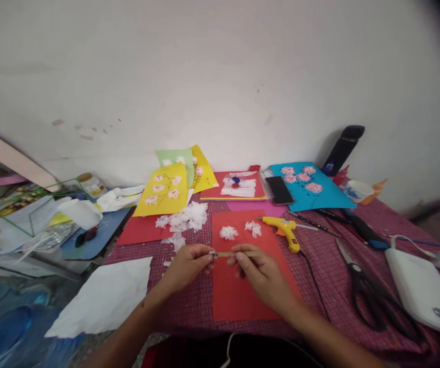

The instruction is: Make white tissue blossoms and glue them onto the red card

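Both my hands hold a thin tan stick [231,253] level above a red paper sheet [239,296] on the checked cloth. My left hand [188,265] pinches its left end, where a small white bit sits. My right hand [259,272] grips the right part. Two white tissue flowers [228,232] lie on the red sheet just beyond my fingers.
A yellow glue gun [286,230] lies right of the sheet, with black scissors [369,296] and a white box [421,289] further right. A tissue pile [185,217], flower-decorated yellow card [164,189], blue card [308,186] and phone [279,190] lie behind. White paper [105,299] overhangs the left edge.
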The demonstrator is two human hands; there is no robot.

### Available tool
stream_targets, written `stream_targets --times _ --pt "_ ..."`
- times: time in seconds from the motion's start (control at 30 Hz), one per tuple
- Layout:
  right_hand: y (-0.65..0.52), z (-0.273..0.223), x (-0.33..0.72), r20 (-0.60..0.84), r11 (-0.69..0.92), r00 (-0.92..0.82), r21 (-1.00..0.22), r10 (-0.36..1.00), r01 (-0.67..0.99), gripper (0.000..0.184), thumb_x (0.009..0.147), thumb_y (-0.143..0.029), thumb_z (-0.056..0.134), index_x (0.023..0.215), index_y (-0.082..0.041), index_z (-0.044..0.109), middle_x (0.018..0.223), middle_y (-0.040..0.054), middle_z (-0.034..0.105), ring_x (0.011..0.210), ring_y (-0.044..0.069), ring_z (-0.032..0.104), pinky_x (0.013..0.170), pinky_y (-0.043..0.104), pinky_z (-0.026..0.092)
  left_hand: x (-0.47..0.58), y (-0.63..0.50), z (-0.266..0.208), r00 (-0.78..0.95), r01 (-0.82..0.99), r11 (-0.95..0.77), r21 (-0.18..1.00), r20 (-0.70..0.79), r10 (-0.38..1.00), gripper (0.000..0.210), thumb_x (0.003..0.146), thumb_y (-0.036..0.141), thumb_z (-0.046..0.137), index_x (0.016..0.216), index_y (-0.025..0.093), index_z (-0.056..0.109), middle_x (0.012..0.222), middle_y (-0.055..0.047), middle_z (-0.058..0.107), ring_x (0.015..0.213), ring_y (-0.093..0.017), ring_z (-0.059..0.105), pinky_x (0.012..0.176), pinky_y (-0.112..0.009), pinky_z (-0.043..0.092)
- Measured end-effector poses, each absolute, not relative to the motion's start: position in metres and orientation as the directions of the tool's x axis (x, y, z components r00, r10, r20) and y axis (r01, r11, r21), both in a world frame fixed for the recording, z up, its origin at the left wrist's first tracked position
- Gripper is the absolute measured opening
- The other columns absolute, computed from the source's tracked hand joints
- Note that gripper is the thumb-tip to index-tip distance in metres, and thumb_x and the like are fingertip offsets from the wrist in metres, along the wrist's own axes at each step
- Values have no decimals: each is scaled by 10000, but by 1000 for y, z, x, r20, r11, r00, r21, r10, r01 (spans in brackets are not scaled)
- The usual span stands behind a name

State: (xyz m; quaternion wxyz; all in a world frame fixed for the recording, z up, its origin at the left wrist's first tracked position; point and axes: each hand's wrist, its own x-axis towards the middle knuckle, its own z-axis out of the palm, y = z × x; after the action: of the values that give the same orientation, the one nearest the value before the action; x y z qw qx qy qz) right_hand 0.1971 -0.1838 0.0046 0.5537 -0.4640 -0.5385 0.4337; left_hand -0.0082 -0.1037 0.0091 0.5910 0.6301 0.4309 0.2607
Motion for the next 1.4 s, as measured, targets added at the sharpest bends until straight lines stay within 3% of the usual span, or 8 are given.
stream_targets --times 0.17,0.27,0.37,0.47,0.57,0.77,0.97,1.4 --pt "-180 11 208 255 236 143 -962 956 137 324 970 -417 560 768 -195 681 768 39 703 600 139 621 584 263 518 2 -110 10 579 350 -104 931 -128 805 182 878 308 582 876 179 711 755 -14 694 665 -146 629 640 -248 488" --pt "-177 16 221 254 236 185 -965 949 113 299 941 -454 594 829 -192 684 684 11 650 554 131 585 524 251 490 8 -114 13 617 387 -177 905 -111 779 196 911 312 545 857 184 684 768 -8 692 681 -144 633 645 -236 483" --pt "-172 27 237 260 255 74 -964 963 68 269 889 -452 662 949 -192 696 721 6 653 525 111 557 483 235 471 17 -112 19 663 402 -249 881 -93 743 225 938 313 503 850 178 661 786 -11 689 700 -144 633 660 -235 482" --pt "-162 47 252 320 328 -77 -935 944 132 214 876 -401 683 837 -191 688 855 39 699 533 92 554 494 229 476 31 -99 27 709 376 -319 870 -48 704 235 951 305 478 880 168 655 802 -20 685 721 -146 637 687 -242 487" --pt "-145 66 265 331 338 -74 -901 941 272 222 902 -368 647 776 -185 660 757 21 684 530 103 572 503 227 462 49 -82 33 741 350 -414 840 22 671 254 968 327 462 910 167 651 817 -20 682 729 -144 632 697 -243 480" --pt "-103 65 284 329 276 -38 -716 943 641 258 969 -300 519 755 -184 604 675 3 663 563 120 577 522 218 374 94 -53 33 767 528 -719 451 111 633 274 961 261 470 776 172 651 752 -22 664 724 -157 604 669 -250 421" --pt "-81 37 290 312 267 -76 -635 947 725 196 932 -238 552 756 -176 611 665 -2 652 603 127 555 541 220 314 120 -39 10 719 632 -707 318 101 688 167 876 181 548 816 162 702 888 -82 709 828 -207 648 711 -280 434" --pt "-84 27 295 270 203 -68 -512 961 834 139 916 -226 567 819 -171 649 734 37 698 648 150 565 573 237 301 133 -41 -10 671 715 -662 224 47 740 244 945 252 497 1015 199 724 1045 -101 736 967 -239 684 797 -305 486"
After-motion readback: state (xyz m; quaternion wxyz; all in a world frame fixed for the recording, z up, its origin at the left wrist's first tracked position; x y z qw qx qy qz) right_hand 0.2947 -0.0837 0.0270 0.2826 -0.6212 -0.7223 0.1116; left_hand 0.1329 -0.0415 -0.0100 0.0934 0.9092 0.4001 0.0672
